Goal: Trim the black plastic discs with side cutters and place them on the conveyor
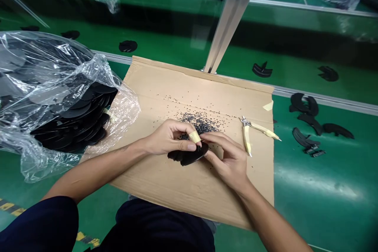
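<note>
A round black plastic part (193, 155) is held just above the cardboard sheet (189, 189). My left hand (174, 138), with yellow tape round a fingertip, pinches its left and upper side between thumb and fingers. At its right edge, the thumb and fingers of my right hand (228, 155) close on the same part. Small black bits (203, 122) lie scattered on the cardboard behind my hands. Nippers (247, 126) with yellow-wrapped handles rest on the cardboard, right of the bits, with their handles spread.
A clear plastic bag (59, 71) full of black discs (79, 126) is at the left. Several curved black pieces (304, 104) lie on the green table at the right. A metal post (227, 19) rises behind the cardboard. More black parts (128, 46) sit beyond the rail.
</note>
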`<state>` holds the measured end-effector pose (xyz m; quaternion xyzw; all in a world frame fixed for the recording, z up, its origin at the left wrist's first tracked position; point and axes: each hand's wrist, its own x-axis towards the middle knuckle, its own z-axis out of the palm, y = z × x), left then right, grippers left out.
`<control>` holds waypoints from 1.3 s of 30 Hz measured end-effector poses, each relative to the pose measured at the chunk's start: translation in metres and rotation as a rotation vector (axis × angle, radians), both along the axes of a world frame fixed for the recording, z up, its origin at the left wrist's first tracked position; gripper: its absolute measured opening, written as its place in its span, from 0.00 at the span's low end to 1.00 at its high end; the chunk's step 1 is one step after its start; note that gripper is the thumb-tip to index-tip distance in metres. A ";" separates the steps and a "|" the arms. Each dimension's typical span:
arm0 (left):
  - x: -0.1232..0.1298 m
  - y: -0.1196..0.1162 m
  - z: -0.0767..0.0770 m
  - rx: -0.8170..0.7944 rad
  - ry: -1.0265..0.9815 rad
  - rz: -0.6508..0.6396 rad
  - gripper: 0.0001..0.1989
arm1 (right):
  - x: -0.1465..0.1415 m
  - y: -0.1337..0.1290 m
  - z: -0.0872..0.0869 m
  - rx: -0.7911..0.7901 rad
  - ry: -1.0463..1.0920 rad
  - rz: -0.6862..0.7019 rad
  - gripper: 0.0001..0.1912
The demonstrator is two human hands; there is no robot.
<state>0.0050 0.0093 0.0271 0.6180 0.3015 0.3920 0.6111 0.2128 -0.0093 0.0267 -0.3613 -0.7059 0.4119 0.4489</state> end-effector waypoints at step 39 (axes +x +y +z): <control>0.003 0.006 -0.023 0.237 0.152 0.439 0.09 | 0.031 0.042 0.020 0.313 -0.700 -0.195 0.16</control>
